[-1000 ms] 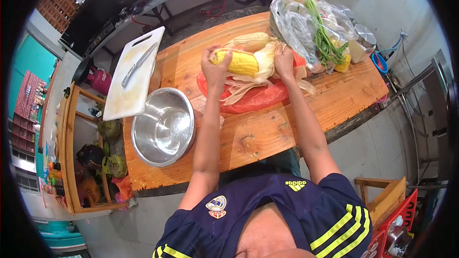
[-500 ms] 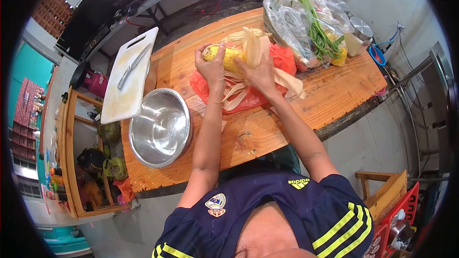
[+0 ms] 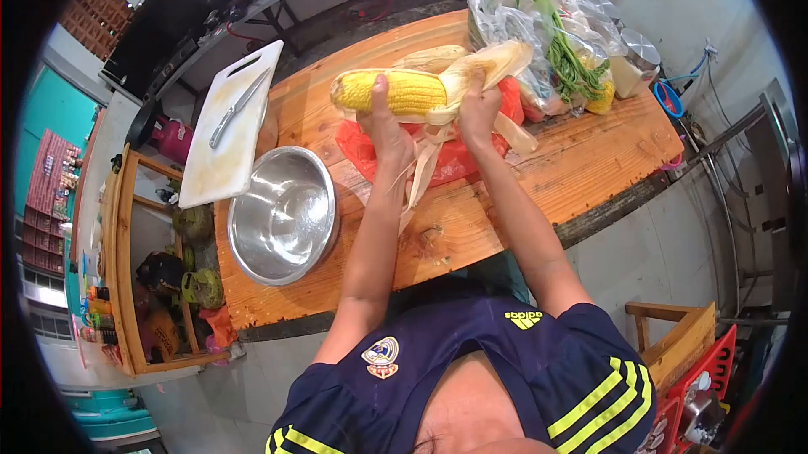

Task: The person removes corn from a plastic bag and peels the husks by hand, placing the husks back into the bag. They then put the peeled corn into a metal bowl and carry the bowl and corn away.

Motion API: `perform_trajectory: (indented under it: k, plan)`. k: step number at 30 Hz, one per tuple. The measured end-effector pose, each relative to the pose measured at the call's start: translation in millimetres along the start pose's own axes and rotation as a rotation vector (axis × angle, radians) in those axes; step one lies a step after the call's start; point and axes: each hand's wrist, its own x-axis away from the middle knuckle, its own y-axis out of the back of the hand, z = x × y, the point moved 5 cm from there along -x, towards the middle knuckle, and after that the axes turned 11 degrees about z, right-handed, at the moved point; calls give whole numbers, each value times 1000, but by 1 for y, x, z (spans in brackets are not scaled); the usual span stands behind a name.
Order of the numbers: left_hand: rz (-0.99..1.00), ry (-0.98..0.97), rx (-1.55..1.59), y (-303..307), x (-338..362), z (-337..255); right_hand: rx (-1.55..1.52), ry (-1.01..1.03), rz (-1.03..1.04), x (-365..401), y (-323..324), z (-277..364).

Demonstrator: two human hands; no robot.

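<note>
A yellow ear of corn [image 3: 408, 94] is held level above the table, its kernels bare on the left part. My left hand [image 3: 387, 127] grips the bare cob from below, thumb across the kernels. My right hand [image 3: 480, 113] is closed round the pale husk [image 3: 497, 60] at the cob's right end. Strips of husk [image 3: 423, 168] dangle beneath. Below lies a red plastic bag [image 3: 454, 161] on the wooden table. Behind the held ear, another ear in its husk [image 3: 429, 58] is partly hidden.
At the left stand a steel bowl [image 3: 282, 217] and a white cutting board [image 3: 215, 147] bearing a knife [image 3: 238, 109]. Clear plastic bags [image 3: 505, 21] with green stalks [image 3: 557, 50] crowd the back right, beside a lidded container [image 3: 637, 58]. The wooden table [image 3: 471, 231] ends near my body.
The ear has turned, showing more bare kernels. My right hand has moved from beside the cob to close round the husk, which is now pulled back to the right.
</note>
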Motion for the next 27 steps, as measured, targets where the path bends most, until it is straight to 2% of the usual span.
perform_trajectory:
  k: [3, 4, 5, 7, 8, 11, 12, 15, 16, 19, 20, 23, 27]
  plan:
    - [-28, -38, 80, 9, -2, -5, -396, -296, -111, -9, -9, -29]
    - [-39, -38, 112, 14, -3, -6, -760, -360, -141, -14, -16, -42]
    - [-51, -39, 144, 18, -6, -7, -843, -392, -82, -17, -21, -50]
    - [62, -108, 63, 17, -11, -16, -1009, -463, 29, -17, -28, -60]
    - [115, -139, 24, 16, -12, -18, -1037, -488, 155, -23, -33, -74]
    - [317, -203, 9, 1, -18, -35, -1056, -533, 434, -30, -34, -77]
    - [313, -162, -6, -6, -18, -42, -1061, -476, 440, -25, -30, -62]
    - [214, -264, -234, 15, -41, -31, -1025, -545, 477, -16, -10, -37]
    - [201, -256, -243, 18, -47, -31, -982, -493, 495, -16, -3, -36]
    - [193, -236, -275, 27, -55, -41, -810, -506, 538, -9, 8, -17]
    - [214, -242, -288, 26, -55, -47, -657, -492, 566, -4, 14, -2]
    - [243, -238, -341, 28, -56, -44, -227, -197, 728, -8, 25, 28]
    - [324, -305, -569, 9, -44, -43, -283, -206, 775, -26, 12, 47]
